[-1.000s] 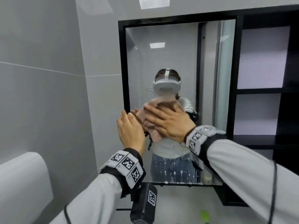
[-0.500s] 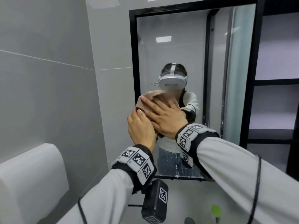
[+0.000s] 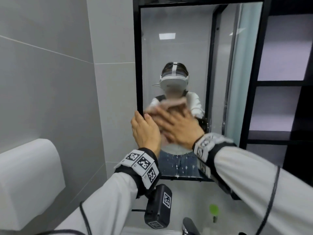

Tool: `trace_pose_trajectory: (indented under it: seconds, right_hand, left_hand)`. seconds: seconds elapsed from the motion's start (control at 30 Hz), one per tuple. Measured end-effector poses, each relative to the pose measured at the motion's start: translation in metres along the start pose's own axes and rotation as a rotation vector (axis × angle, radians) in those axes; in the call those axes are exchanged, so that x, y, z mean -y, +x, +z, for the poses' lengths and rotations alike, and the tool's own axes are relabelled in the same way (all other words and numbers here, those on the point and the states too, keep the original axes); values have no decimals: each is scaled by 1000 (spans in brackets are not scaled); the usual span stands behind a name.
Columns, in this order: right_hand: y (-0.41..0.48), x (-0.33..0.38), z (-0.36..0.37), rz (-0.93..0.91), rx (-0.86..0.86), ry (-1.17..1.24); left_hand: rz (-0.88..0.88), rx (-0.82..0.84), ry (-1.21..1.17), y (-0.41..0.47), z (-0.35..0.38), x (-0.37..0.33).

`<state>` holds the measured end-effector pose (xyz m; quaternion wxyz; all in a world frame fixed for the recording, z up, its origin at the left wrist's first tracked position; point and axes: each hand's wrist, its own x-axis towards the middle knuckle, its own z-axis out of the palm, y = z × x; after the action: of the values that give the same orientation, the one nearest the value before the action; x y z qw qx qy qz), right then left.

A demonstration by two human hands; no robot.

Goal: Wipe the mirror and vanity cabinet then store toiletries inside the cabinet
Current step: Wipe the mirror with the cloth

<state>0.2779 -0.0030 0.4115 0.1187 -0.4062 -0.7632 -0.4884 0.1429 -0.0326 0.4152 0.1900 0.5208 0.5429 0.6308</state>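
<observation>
The black-framed mirror (image 3: 186, 48) hangs straight ahead and reflects a person in a headset. My right hand (image 3: 177, 126) presses a pink cloth (image 3: 171, 103) flat against the lower left part of the glass, fingers spread; hand and cloth are motion-blurred. My left hand (image 3: 145, 131) stands upright beside it, fingertips touching the mirror's left frame and holding nothing. The black vanity cabinet (image 3: 279, 83) with open shelves adjoins the mirror on the right. No toiletries show on the shelves.
A white hand dryer (image 3: 25, 180) sticks out from the grey tiled wall at lower left. Below the mirror are a chrome faucet (image 3: 188, 224) and a small green item (image 3: 213, 209). A black tagged device (image 3: 158, 206) hangs under my left wrist.
My right hand has slid the cloth leftwards across the glass toward the left frame. My left hand has shifted onto the frame edge. The view has moved closer and leftwards.
</observation>
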Motion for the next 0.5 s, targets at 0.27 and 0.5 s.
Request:
trace_pose_trajectory:
  seconds: [0.27, 0.5]
  right_hand:
    - [-8, -53, -13, 122, 14, -10]
    - [-82, -24, 5, -8, 165, 33]
  left_hand:
    - [9, -5, 45, -2, 1, -1]
    - [2, -10, 98, -7, 7, 2]
